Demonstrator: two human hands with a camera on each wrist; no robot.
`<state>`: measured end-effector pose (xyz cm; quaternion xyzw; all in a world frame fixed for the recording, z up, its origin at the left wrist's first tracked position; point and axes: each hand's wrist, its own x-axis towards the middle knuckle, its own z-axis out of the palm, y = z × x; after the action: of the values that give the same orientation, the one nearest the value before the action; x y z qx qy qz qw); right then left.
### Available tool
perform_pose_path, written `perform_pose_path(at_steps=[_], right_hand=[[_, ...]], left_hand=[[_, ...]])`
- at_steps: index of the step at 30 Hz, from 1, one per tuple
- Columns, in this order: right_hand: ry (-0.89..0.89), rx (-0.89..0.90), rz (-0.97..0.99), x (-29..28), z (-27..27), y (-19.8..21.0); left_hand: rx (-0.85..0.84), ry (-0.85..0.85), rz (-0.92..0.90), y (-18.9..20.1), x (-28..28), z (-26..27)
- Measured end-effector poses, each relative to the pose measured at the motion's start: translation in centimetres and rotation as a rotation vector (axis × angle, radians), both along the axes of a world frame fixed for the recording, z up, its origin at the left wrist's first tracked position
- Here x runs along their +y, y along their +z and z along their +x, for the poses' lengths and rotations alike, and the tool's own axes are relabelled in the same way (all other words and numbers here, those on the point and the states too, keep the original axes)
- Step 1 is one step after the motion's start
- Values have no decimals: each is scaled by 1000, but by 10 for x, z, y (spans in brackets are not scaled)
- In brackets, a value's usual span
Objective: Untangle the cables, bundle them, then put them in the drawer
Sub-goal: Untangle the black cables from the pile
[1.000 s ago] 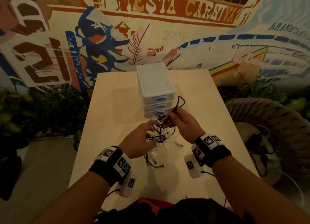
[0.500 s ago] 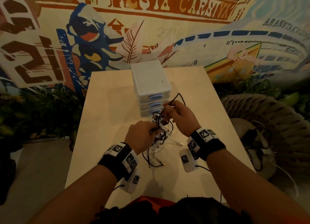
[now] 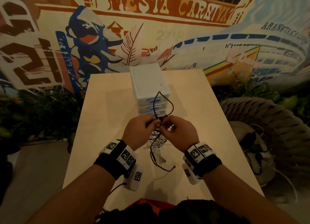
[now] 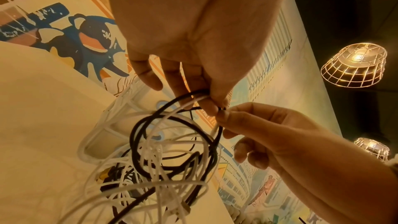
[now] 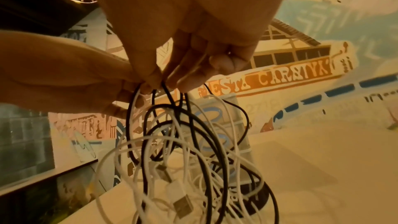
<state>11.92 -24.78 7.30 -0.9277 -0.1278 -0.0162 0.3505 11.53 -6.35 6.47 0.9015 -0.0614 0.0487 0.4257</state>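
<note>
A tangle of black and white cables (image 3: 156,140) hangs between my two hands above the table, its lower ends trailing on the tabletop. My left hand (image 3: 142,129) pinches black and white strands (image 4: 193,98) at the top of the tangle. Touching it fingertip to fingertip, my right hand (image 3: 177,130) pinches a black cable (image 5: 165,88). A black loop (image 3: 163,104) rises from the hands in front of the white drawer unit (image 3: 149,83), whose three drawers with blue handles are shut. USB plugs (image 5: 183,205) dangle in the bundle.
The pale wooden table (image 3: 104,123) stands against a painted mural wall. A woven basket chair (image 3: 261,123) with more cables in it sits to the right. Plants (image 3: 38,113) fill the left side. Wire-cage lamps (image 4: 355,65) hang overhead.
Both hands have risen and come together in front of the drawers, lifting the tangle. The black loop now stands taller against the drawer fronts.
</note>
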Motion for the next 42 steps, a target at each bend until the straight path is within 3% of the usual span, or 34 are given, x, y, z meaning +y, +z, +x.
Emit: perform_pose_path(at_steps=[6,11,14,18,22,25,29,42], right_hand=[[-20,-7,-169,7,4,4],[94,69,-233,-1,8,2],[163,138,-193,-12,4,-2],[109,143,-97,-32,0,-16],[83,95,-148,-43,-5,-27],[159,46,-245,-40,-6,-30],[278,146,-327,-25,-4,-22],[261,326,-117,41,-8,-21]], left_hand=[[-30,22,44,4,2,1],[-119,214,130,5,12,8],[-88,282,134,4,32,19],[-58,346,132,-1,48,25],[46,399,109,-10,55,22],[142,338,70,-8,47,18],[196,275,48,-6,34,15],[289,9,-339,21,14,3]])
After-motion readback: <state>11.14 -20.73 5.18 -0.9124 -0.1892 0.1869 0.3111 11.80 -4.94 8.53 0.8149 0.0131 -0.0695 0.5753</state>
